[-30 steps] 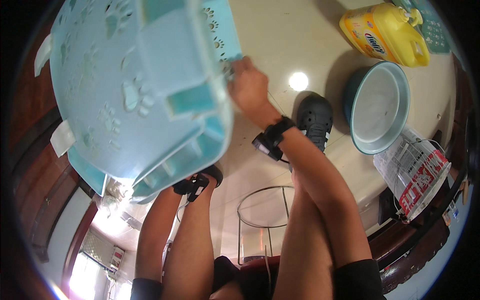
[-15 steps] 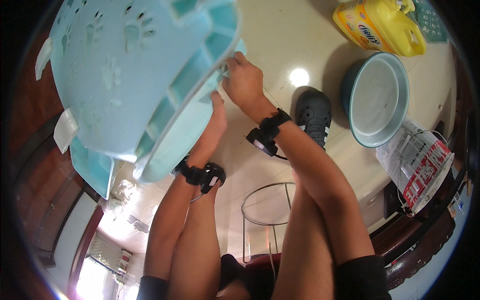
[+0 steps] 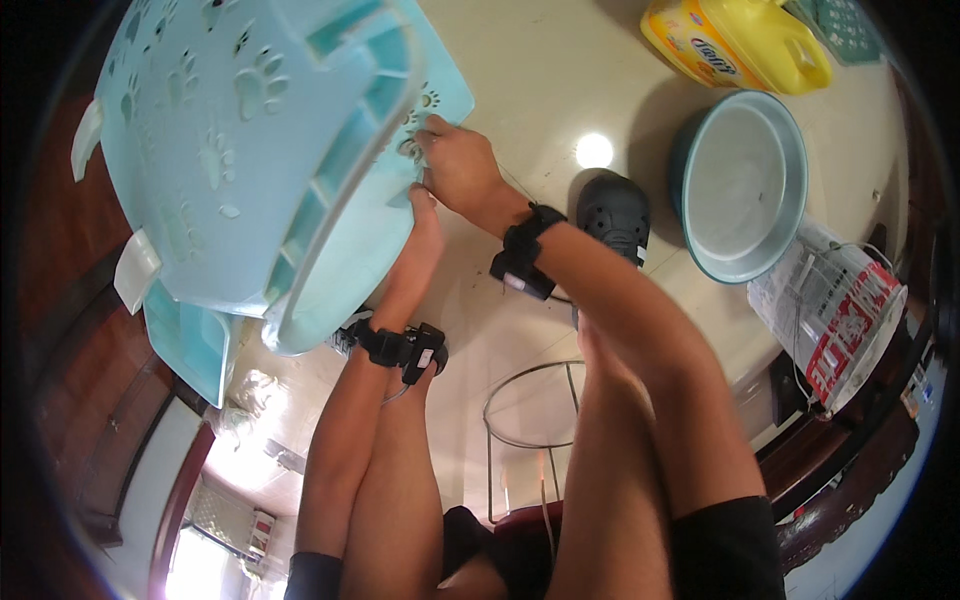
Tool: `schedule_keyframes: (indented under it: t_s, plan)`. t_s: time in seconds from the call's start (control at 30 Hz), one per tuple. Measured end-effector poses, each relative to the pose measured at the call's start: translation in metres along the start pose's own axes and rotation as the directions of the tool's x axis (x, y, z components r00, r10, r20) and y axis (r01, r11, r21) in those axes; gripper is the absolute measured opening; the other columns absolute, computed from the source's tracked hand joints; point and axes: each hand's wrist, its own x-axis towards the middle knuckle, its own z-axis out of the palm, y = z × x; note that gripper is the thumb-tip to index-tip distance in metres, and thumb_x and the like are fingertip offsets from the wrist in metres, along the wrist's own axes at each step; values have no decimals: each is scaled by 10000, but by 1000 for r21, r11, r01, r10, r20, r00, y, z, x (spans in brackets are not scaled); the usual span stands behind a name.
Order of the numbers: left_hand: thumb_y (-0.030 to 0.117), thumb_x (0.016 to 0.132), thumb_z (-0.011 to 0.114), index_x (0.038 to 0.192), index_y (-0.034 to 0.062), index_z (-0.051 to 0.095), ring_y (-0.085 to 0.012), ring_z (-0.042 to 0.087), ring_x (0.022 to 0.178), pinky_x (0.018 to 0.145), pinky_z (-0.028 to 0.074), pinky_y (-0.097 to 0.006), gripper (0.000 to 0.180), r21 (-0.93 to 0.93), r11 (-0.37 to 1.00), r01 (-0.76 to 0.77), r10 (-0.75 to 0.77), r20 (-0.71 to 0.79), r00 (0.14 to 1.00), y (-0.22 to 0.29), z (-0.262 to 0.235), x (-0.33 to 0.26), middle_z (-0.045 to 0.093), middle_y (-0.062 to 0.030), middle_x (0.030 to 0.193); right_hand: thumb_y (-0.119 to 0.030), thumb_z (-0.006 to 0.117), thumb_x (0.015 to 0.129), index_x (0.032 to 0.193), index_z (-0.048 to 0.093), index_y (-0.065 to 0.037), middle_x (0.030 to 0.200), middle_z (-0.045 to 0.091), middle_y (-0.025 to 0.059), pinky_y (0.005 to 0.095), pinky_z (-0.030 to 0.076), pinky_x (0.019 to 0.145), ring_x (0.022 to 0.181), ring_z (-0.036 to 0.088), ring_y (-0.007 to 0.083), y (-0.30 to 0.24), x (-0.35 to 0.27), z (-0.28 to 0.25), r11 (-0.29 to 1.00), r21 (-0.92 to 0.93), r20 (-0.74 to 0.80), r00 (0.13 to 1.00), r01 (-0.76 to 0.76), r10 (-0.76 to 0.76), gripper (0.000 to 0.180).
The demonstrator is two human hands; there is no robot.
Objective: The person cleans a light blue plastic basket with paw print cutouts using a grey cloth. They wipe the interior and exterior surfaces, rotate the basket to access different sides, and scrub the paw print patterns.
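A large light-blue plastic litter box (image 3: 215, 150), with footprint and paw-shaped cutouts and white clips along its side, is tipped up at the upper left. My left hand (image 3: 422, 225) grips the edge of its smooth inner panel (image 3: 340, 260), the thumb on the rim and the other fingers hidden. Just above, my right hand (image 3: 460, 165) is closed with its fingertips against the panel, beside a paw cutout. Under those fingers shows something small and silvery-grey, like a wire scourer (image 3: 410, 149), mostly covered. Both wrists wear black straps with small devices.
A blue-rimmed basin (image 3: 742, 190) stands on the tiled floor to the right, with a yellow jug (image 3: 745, 45) beyond it. Nearer lies a transparent bucket (image 3: 830, 310) with a red and white label. A round wire stand (image 3: 530, 405) is between my legs.
My right hand has moved left and slightly down along the panel. The panel's far corner with its paw cutouts now shows beyond that hand. The view has shifted a little.
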Motion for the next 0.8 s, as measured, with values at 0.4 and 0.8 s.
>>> schedule_keyframes:
  t_s: [0.4,0.8]
  plan:
    - [316,985,462,925,-1,632,-201,591,684,699,466,-359,364,77,997,23,-26,39,999,3,-2,5,681,-88,845,-13,621,751,884,715,-61,1055,634,123,426,552,752,901,659,329,19,17,-17,948,-126,238,937,292,-257,170]
    - [257,974,449,831,-31,640,-321,613,808,801,468,-412,374,64,997,-31,27,72,997,20,-4,6,682,-149,829,-86,626,769,780,722,-30,995,675,172,436,566,724,836,692,341,21,30,-8,991,-87,41,994,102,-99,112]
